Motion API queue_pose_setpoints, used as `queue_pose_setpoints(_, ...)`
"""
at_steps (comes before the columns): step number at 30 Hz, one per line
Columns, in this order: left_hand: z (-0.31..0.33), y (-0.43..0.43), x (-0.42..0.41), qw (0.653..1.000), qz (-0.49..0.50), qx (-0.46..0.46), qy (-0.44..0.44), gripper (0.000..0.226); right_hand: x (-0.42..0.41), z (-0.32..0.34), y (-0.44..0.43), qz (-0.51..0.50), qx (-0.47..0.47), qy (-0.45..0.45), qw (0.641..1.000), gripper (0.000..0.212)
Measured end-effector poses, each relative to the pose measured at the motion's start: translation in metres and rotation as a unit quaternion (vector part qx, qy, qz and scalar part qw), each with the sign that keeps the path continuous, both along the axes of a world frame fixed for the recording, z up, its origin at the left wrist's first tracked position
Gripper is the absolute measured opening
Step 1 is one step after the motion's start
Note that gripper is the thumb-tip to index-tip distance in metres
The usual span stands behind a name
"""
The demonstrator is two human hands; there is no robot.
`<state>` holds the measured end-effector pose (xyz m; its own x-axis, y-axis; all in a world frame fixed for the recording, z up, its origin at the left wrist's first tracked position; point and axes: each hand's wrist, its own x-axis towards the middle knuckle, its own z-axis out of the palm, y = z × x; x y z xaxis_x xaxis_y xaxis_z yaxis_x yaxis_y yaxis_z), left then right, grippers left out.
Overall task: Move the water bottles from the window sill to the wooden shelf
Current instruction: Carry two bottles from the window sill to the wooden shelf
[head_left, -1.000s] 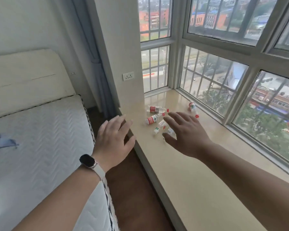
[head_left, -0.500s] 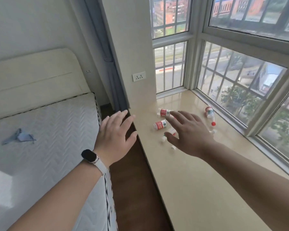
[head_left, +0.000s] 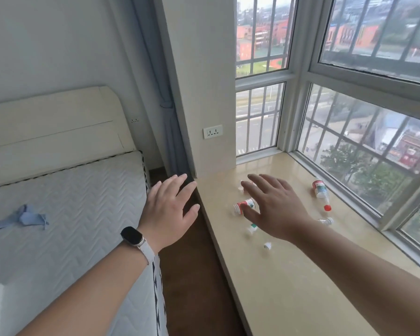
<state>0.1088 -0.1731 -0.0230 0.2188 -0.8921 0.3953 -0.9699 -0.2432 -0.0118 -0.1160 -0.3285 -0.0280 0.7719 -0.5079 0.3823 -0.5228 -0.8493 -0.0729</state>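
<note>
Stage: none moved | water bottles (head_left: 246,205) lying scattered on window sill (head_left: 289,287), one (head_left: 320,189) near the glass | right hand (head_left: 274,209) spread above them, gripping nothing | left hand (head_left: 167,212) splayed, empty, beside sill edge | wooden shelf out of view | all transfers remain

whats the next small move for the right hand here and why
Probably lower the right hand and close it on the bottle lying under its fingers. The hand is open and spread above the sill, holding nothing, and that bottle looks nearest. The left hand is open too, off the sill's edge.
</note>
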Motion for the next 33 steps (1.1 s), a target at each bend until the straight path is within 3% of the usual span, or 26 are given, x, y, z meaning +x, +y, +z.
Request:
queue_pose_setpoints(18, -0.048, -0.046, 0.221, 0.998, -0.049, 0.010, 0.049, 0.052, 0.214, -0.017, -0.030, -0.025, -0.001, 0.089, 0.996, 0.053)
queue_pose_setpoints(33, -0.073, -0.194, 0.247, 0.993, -0.094, 0.058, 0.050, 0.049, 0.232, -0.070, -0.159, -0.072, 0.055, 0.070, 0.993, 0.052)
